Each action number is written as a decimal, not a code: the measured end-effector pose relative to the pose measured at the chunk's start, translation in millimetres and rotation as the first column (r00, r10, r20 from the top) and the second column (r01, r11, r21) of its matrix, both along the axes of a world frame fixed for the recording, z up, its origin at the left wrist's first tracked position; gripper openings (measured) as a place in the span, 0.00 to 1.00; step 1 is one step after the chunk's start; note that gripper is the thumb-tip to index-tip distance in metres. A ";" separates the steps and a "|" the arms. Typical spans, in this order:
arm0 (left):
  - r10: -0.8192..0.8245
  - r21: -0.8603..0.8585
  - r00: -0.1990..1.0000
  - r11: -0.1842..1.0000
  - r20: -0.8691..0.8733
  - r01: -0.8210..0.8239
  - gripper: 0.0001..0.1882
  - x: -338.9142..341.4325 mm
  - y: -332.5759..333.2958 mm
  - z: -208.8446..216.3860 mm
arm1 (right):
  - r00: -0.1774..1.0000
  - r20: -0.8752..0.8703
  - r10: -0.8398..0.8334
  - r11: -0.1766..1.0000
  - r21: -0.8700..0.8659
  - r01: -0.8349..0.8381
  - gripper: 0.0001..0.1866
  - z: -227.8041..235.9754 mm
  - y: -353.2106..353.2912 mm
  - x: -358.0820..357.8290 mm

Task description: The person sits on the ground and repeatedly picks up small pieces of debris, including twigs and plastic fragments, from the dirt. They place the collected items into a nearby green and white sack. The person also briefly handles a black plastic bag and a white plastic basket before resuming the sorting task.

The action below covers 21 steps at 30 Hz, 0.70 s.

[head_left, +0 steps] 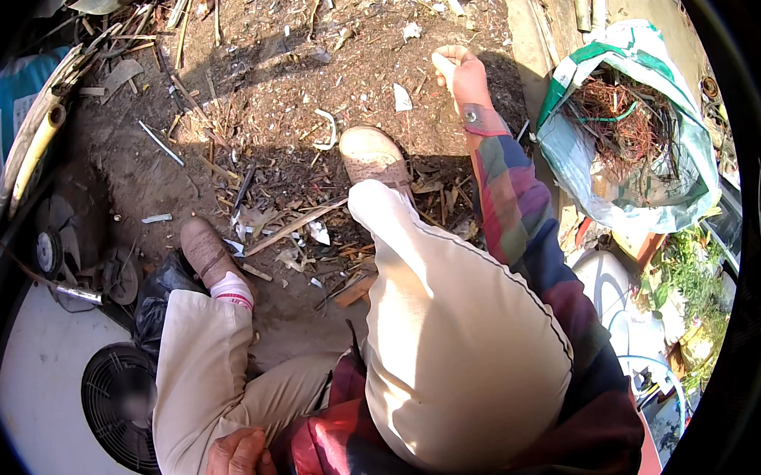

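Observation:
My right hand (460, 75) reaches out over the littered dirt ground (291, 94), its fingers pinched together. Anything between those fingertips is too small to make out. Close to it lies a white scrap (402, 97). Right of that forearm stands a white and green woven sack (568, 149), its mouth holding a tangle of reddish and dark wire (624, 128). My left hand (241, 472) is low by my thigh, fingers curled in against the thumb. Whatever that hand may hold is hidden.
A white casing with a round black fan grille (121, 410) sits at lower left, a black plastic bag (162, 297) beside it. Bamboo poles (38, 155) lean at far left. Green plants (688, 278) grow below the sack. Sticks and scraps surround my shoes (375, 158).

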<state>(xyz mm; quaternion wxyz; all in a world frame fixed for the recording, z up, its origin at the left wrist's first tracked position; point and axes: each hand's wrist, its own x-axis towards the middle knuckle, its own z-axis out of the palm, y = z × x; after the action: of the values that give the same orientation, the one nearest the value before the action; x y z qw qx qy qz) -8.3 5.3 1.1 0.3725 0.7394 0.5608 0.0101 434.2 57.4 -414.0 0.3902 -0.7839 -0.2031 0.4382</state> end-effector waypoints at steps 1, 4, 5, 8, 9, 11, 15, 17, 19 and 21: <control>-0.001 -0.006 1.000 1.000 0.008 0.001 0.16 -0.5 0.0 -0.1 | 0.984 0.153 0.091 0.996 -0.016 -0.089 0.10 -6.6 5.2 3.4; -0.001 -0.017 1.000 1.000 0.001 0.001 0.15 0.1 0.2 0.3 | 0.847 0.442 0.296 0.955 -0.102 -0.280 0.11 -6.4 24.2 1.0; -0.001 -0.020 1.000 1.000 -0.007 0.000 0.15 0.8 0.3 0.6 | 0.843 0.434 0.319 0.948 -0.134 -0.290 0.11 -0.5 29.9 -3.8; 0.004 -0.039 1.000 0.999 -0.006 -0.004 0.13 0.5 1.7 0.8 | 0.772 0.465 0.433 0.902 -0.213 -0.377 0.13 15.4 35.5 -16.0; 0.003 -0.033 1.000 0.999 -0.001 -0.003 0.13 -0.6 2.1 0.6 | 0.791 0.397 0.465 0.885 -0.216 -0.412 0.14 22.3 34.7 -24.4; 0.007 -0.018 1.000 1.000 -0.001 -0.007 0.12 -1.2 1.3 0.0 | 0.814 0.247 0.527 0.849 -0.205 -0.487 0.16 42.1 30.2 -54.1; -0.009 0.000 1.000 1.000 -0.001 0.009 0.12 0.4 3.7 -0.3 | 0.536 0.063 0.842 0.538 -0.188 -0.822 0.18 52.0 8.5 -79.1; -0.010 -0.007 1.000 1.000 -0.009 0.010 0.12 0.3 4.0 -0.4 | 0.537 0.010 0.844 0.533 -0.134 -0.835 0.18 42.6 -8.7 -82.5; -0.007 -0.005 1.000 1.000 0.006 0.007 0.12 -1.0 3.9 -0.2 | 0.787 -0.146 0.599 0.792 -0.042 -0.610 0.16 31.1 -18.3 -82.2; -0.004 -0.005 1.000 1.000 0.009 0.004 0.11 -1.1 3.5 0.3 | 0.915 0.018 0.402 0.915 -0.038 -0.401 0.19 22.8 -18.2 -72.1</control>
<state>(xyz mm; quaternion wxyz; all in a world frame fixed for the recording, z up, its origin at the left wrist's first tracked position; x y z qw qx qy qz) -9.3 8.8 1.4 0.3767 0.7396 0.5577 0.0112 362.1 39.3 -391.2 0.2761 -0.7374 -0.3572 0.5024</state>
